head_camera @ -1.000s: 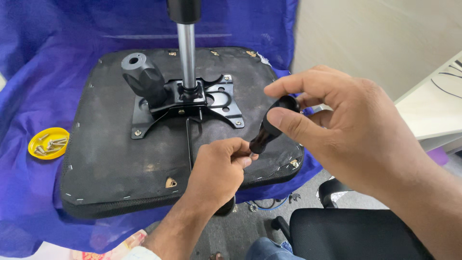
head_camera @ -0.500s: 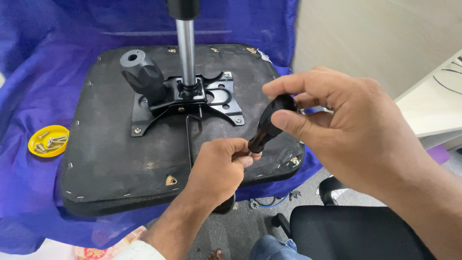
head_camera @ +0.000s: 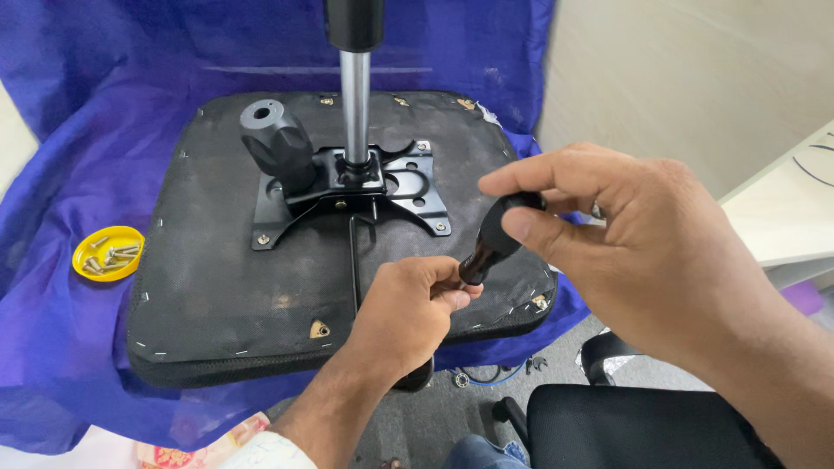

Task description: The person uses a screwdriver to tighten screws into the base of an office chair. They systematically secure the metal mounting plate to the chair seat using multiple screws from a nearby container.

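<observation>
An upturned black chair seat (head_camera: 217,287) lies on a blue cloth (head_camera: 78,156), with a black metal mechanism plate (head_camera: 408,187) bolted on and a chrome gas-lift column (head_camera: 354,95) rising from it. A black knob lever (head_camera: 276,143) sticks up at the plate's left. My right hand (head_camera: 643,243) pinches the black rounded handle of a screwdriver (head_camera: 497,234) between thumb and fingers. My left hand (head_camera: 408,317) is closed around the tool's lower shaft, over the seat's front right edge. The tip is hidden in my left hand.
A small yellow dish (head_camera: 106,252) with several screws sits on the cloth at the left. A brass insert (head_camera: 320,329) shows near the seat's front edge. A black chair part (head_camera: 643,426) lies at the lower right, a white table edge (head_camera: 786,217) at the right.
Both hands and the screwdriver stay in nearly the same place. The view has shifted slightly, and my right fingers have adjusted a little on the handle.
</observation>
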